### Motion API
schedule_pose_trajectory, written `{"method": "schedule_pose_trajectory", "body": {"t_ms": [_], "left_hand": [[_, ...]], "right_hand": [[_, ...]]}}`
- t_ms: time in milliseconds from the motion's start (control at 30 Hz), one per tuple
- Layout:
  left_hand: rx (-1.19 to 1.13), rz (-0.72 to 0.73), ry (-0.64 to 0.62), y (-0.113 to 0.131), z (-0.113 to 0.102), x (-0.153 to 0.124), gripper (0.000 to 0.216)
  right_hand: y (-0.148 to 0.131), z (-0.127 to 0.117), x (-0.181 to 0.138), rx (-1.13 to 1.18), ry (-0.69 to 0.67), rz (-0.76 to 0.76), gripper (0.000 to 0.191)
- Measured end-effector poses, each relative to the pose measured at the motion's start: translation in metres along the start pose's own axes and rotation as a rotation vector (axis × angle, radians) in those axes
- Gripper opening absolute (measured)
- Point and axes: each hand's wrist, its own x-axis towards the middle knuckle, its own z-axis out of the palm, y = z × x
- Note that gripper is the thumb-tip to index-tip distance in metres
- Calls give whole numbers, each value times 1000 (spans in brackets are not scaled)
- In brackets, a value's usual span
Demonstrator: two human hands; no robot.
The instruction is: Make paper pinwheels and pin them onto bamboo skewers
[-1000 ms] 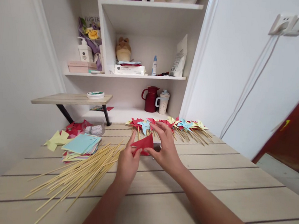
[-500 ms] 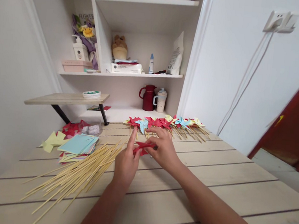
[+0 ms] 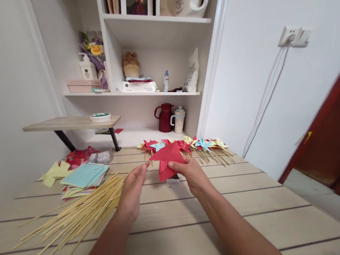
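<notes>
My right hand [image 3: 195, 176] pinches a folded red paper pinwheel [image 3: 169, 156] between thumb and fingers, with the thumb on its near face. The paper is raised over the table, one point aimed left. Just left of that point is my left hand [image 3: 133, 188], its fingers loosely bent and holding nothing that I can see. Beneath the red paper, a small box [image 3: 173, 178] is partly hidden. Bamboo sticks [image 3: 80, 211] lie in a loose pile left of my left hand. Farther back, finished pinwheels on sticks [image 3: 204, 145] lie in a row.
On the left are a stack of coloured paper squares [image 3: 85, 174], yellow folded paper [image 3: 55, 172], red folded paper [image 3: 78, 155] and a clear container [image 3: 103, 157]. A small raised shelf [image 3: 70, 125] stands behind them. A red jug [image 3: 165, 118] and a cup [image 3: 178, 121] stand at the back.
The red paper has been raised and turned, showing its broad face. My left hand has drawn back to the left, its index finger no longer pointing up. The view has tilted upward slightly.
</notes>
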Motion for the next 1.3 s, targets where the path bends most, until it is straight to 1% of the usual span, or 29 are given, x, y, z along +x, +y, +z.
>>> {"method": "schedule_pose_trajectory", "body": {"t_ms": [100, 267, 300, 433, 600, 733, 933, 1067, 1133, 1300], "left_hand": [[-20, 21, -65, 1, 5, -3, 42], [-35, -16, -170, 2, 8, -5, 44], [-29, -21, -162, 2, 8, -6, 42], [11, -25, -67, 1, 8, -5, 35], [68, 37, -23, -2, 6, -3, 28], [82, 34, -2, -2, 4, -2, 31], [81, 30, -25, -3, 4, -3, 35], [160, 42, 5, -6, 3, -3, 33], [205, 61, 18, -7, 2, -2, 32], [298, 124, 57, -8, 3, -1, 30]], "right_hand": [[3, 3, -2, -14, -9, 21, 33], [8, 6, -3, -63, -53, 30, 34], [8, 7, -4, -69, -59, 32, 34], [9, 10, -6, -84, -71, 55, 32], [9, 15, -9, -72, -74, 76, 32], [10, 15, -8, -85, -93, 75, 34], [12, 12, -8, -93, -149, -1, 31], [14, 12, -8, -147, -187, -58, 27], [15, 12, -8, -170, -188, -64, 28], [13, 13, -9, -187, -147, -26, 34]]}}
